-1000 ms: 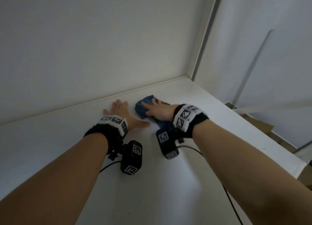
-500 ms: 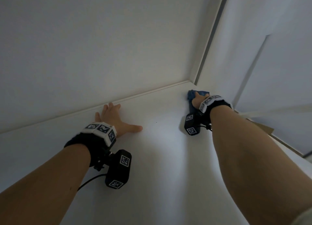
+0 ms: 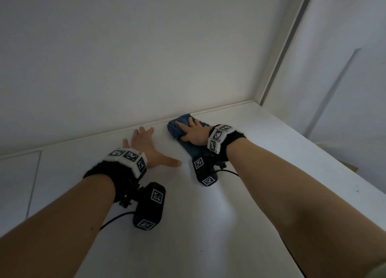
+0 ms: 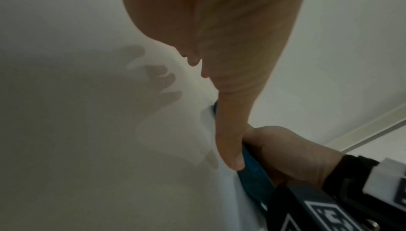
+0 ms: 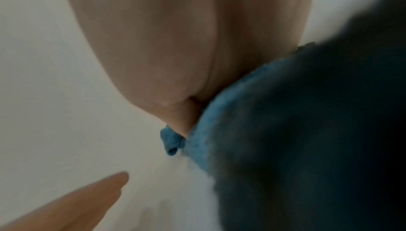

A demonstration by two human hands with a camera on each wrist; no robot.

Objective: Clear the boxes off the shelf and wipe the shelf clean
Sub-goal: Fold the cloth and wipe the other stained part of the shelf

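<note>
We press our flat right hand (image 3: 194, 132) on a soft, fuzzy blue cloth (image 3: 179, 124) on the smooth white shelf (image 3: 261, 152). Our left hand (image 3: 147, 146) lies flat, fingers spread. The cloth has moved back from the corner towards our left hand.

On the shelf (image 3: 229, 225) the left hand (image 3: 149, 150) lies flat, fingers toward the back wall (image 3: 146, 58). Just to its right the right hand (image 3: 193, 132) lies on the cloth (image 3: 177, 127) — the cloth reaches the back edge, left of the corner with the side panel (image 3: 342, 69).
</note>
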